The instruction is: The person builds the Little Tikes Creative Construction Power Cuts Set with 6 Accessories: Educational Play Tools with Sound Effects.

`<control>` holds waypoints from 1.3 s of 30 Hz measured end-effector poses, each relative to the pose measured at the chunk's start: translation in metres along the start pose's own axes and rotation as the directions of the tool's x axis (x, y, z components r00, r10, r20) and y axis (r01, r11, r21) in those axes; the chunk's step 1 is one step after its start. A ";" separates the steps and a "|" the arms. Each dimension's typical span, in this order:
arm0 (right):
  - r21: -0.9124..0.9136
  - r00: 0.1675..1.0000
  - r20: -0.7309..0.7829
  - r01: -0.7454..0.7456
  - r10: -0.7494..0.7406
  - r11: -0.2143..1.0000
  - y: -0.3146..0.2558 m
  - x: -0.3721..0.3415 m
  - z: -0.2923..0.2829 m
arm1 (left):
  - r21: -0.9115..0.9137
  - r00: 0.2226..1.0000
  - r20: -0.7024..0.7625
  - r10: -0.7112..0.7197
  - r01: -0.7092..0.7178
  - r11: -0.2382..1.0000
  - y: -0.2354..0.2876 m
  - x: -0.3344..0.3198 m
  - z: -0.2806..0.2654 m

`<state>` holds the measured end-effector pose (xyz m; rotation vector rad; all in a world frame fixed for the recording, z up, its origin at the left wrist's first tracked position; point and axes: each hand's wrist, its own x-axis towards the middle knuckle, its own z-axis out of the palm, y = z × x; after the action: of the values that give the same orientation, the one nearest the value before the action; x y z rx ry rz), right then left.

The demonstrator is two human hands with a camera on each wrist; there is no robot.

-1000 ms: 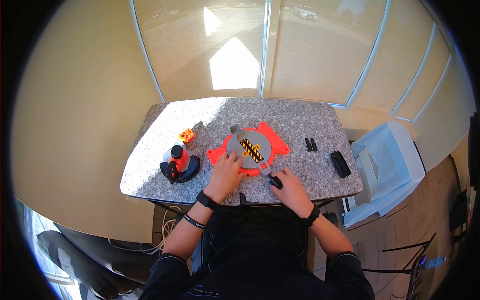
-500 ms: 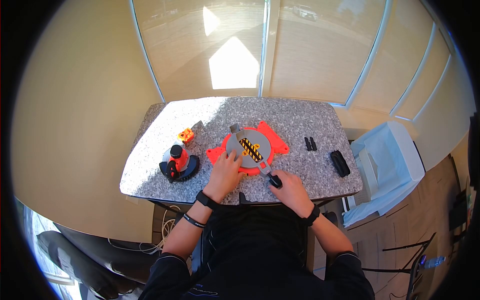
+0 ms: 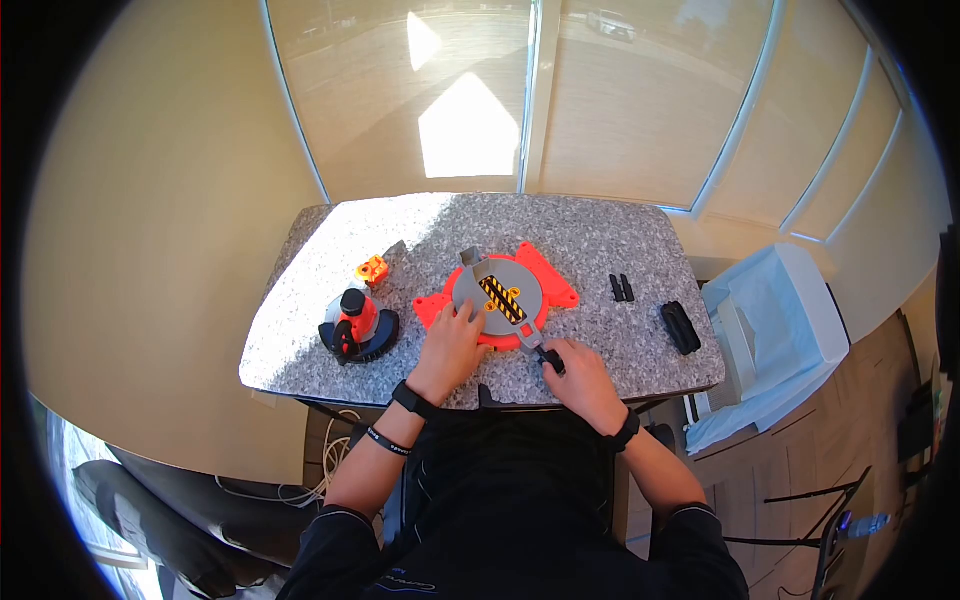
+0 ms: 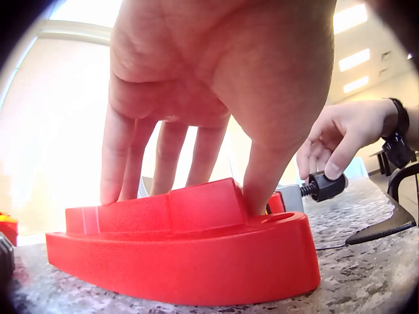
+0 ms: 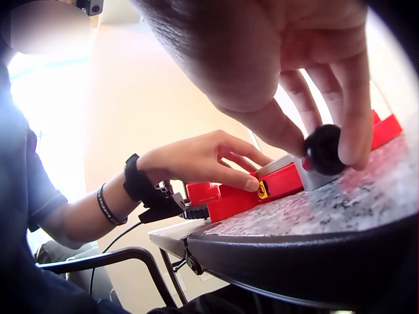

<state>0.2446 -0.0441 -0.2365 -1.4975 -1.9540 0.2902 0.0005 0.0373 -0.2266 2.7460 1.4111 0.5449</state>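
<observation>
A red base (image 3: 538, 270) carries a grey round turntable (image 3: 470, 290) with a yellow-and-black striped strip. My left hand (image 3: 450, 348) rests on its near left part, fingers nearly straight on the top and thumb at the red rim. A grey arm (image 3: 530, 338) juts from the turntable toward me. At its end is a black knob (image 4: 327, 186) on a threaded shaft, part of the thread showing in the left wrist view. My right hand (image 3: 583, 382) pinches this knob between thumb and fingers, low over the table's near edge.
Left of the base stands a red and black part (image 3: 362, 325) with a dark curved foot. Behind it lies a small orange piece (image 3: 372, 271). Two thin black pieces (image 3: 622, 288) and a black block (image 3: 681, 328) lie right. A lined bin (image 3: 790, 310) stands beside the granite-patterned table (image 3: 620, 235).
My right fingers have shifted slightly around the black knob, which shows less in the head view. The left hand, the base and the other parts have stayed in place.
</observation>
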 end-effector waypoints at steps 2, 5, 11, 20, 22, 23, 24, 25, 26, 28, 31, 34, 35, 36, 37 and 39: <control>0.015 1.000 0.002 -0.001 0.001 1.000 0.002 0.000 0.003 | 0.001 1.000 0.005 -0.002 0.002 1.000 0.001 0.000 -0.001; 0.049 0.999 0.037 -0.021 0.019 0.999 -0.003 0.001 -0.001 | -0.002 1.000 0.002 0.000 0.000 1.000 0.001 0.000 -0.002; 0.055 1.000 -0.001 0.019 -0.019 0.998 -0.002 -0.001 -0.001 | -0.003 1.000 -0.002 0.001 -0.001 1.000 0.001 0.000 -0.002; -0.033 0.999 0.021 -0.028 0.028 0.999 -0.004 0.000 -0.003 | -0.005 1.000 -0.012 0.000 -0.001 1.000 0.001 -0.001 0.000; -0.037 1.000 0.010 -0.022 0.022 0.999 -0.005 0.000 -0.004 | -0.001 1.000 -0.015 0.004 -0.004 1.000 0.001 -0.001 0.000; -0.023 0.999 0.028 -0.033 0.033 0.999 -0.006 0.001 -0.005 | -0.001 1.000 -0.015 0.003 -0.003 1.000 0.001 -0.001 0.000; -0.009 0.998 0.045 -0.044 0.044 0.999 -0.007 0.001 -0.005 | 0.001 1.000 -0.011 0.002 -0.002 1.000 0.001 -0.001 0.000; -0.009 0.998 0.045 -0.043 0.044 0.999 -0.007 0.001 -0.005 | 0.003 1.000 -0.008 0.000 0.000 1.000 0.001 0.000 0.000; 0.001 0.998 0.042 -0.041 0.041 0.999 -0.007 0.000 -0.005 | 0.003 1.000 -0.008 0.000 0.000 1.000 0.001 0.000 -0.001; 0.011 0.999 0.038 -0.039 0.038 0.999 -0.006 0.000 -0.005 | -0.005 1.000 -0.008 -0.001 0.001 1.000 0.002 0.000 -0.001; 0.051 0.996 0.056 -0.066 0.063 0.997 -0.005 -0.001 -0.006 | 0.000 1.000 -0.012 0.002 -0.002 1.000 0.001 0.000 0.000; 0.068 0.996 0.080 -0.049 0.043 0.996 -0.006 -0.002 -0.009 | 0.001 1.000 -0.016 0.001 -0.001 1.000 0.001 0.000 0.000; 0.068 0.995 0.088 -0.055 0.049 0.996 -0.006 -0.002 -0.009 | 0.001 1.000 -0.016 0.001 -0.001 1.000 0.001 0.000 0.000; 0.067 0.994 0.097 -0.062 0.055 0.996 -0.005 -0.003 -0.009 | 0.001 1.000 -0.017 0.002 -0.002 1.000 0.001 0.000 0.000; 0.067 0.994 0.097 -0.062 0.055 0.996 -0.004 -0.003 -0.009 | 0.001 1.000 -0.018 0.002 -0.002 1.000 0.001 0.000 0.000; 0.057 0.992 0.105 -0.072 0.065 0.996 -0.003 -0.003 -0.008 | -0.005 1.000 -0.019 0.001 -0.001 1.000 0.001 -0.001 0.000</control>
<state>0.2480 -0.0498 -0.2301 -1.5399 -1.9579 0.4607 0.0007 0.0362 -0.2263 2.7455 1.4102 0.5747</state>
